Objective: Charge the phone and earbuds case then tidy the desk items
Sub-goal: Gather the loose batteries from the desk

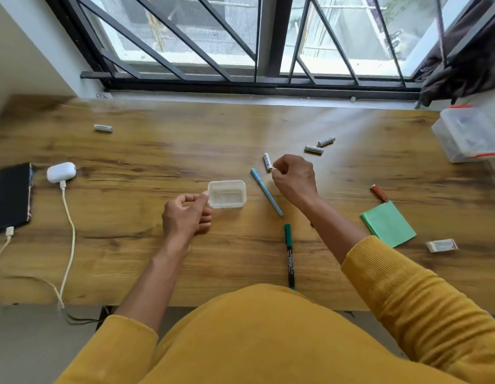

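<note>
Head view is showing the charging done, judging by the cables plugged into the phone (10,196) and earbuds case (60,172) at far left; tidying is underway. The left hand (185,214) is pinching the small clear container's (227,194) left rim. The right hand (294,177), fingers curled and seemingly holding nothing, is hovering just beside a battery (267,162), likely needing a pinch and drop into the container.

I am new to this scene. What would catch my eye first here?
First, the two hands at the desk's middle: the left hand holds a small clear container, and the right hand hovers by a white battery. Then, at the left edge, the dark phone and white earbuds case, both plugged into cables.
</note>
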`<state>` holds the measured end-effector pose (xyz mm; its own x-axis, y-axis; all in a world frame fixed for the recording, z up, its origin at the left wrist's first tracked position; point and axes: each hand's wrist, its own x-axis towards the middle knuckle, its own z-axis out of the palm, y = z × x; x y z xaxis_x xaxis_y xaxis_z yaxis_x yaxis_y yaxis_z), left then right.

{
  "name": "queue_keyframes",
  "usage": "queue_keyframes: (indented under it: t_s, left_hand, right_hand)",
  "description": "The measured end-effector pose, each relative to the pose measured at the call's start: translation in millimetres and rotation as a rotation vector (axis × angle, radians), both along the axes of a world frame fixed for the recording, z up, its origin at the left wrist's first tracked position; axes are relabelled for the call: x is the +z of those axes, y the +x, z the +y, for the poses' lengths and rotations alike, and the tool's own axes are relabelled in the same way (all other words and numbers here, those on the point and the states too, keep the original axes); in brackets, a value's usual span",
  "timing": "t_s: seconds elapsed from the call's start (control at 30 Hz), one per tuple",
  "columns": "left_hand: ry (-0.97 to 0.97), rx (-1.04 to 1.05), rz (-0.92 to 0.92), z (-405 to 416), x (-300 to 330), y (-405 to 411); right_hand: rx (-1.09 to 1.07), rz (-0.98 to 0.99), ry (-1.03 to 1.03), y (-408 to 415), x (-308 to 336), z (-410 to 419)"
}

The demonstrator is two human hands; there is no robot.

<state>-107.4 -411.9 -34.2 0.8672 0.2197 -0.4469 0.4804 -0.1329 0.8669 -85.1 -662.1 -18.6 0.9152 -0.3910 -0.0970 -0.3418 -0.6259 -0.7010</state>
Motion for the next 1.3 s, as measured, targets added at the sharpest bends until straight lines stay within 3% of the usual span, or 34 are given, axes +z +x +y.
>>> queue_keyframes:
  t_s: [0.23, 0.5, 0.73, 1.0, 1.13, 1.3]
  left_hand:
    - [0.200, -0.037, -0.148, 4, 14, 22]
    - [0.137, -0.080, -0.234, -9, 26, 38]
    - [-0.229, -0.167, -0.213, -32, 46, 47]
    - [-0.827, -0.144, 0.155, -63, 59, 52]
    - [-0.968, -0.110, 0.198, -76, 58, 52]
    - [-1.087, -0.017, 0.275, -95, 52, 53]
  right_hand:
    - [-0.063, 0.046, -0.043, 30, -9, 5]
    - [-0.081, 0.141, -0.095, 49, -13, 8]
    - [-0.084, 0.084, -0.056, 48, -4, 10]
    - [0.065, -0.170, 0.136, 14, 34, 43]
    - [0.163, -0.177, 0.106, -1, 36, 42]
    - [0.032, -0.266, 0.103, -5, 39, 8]
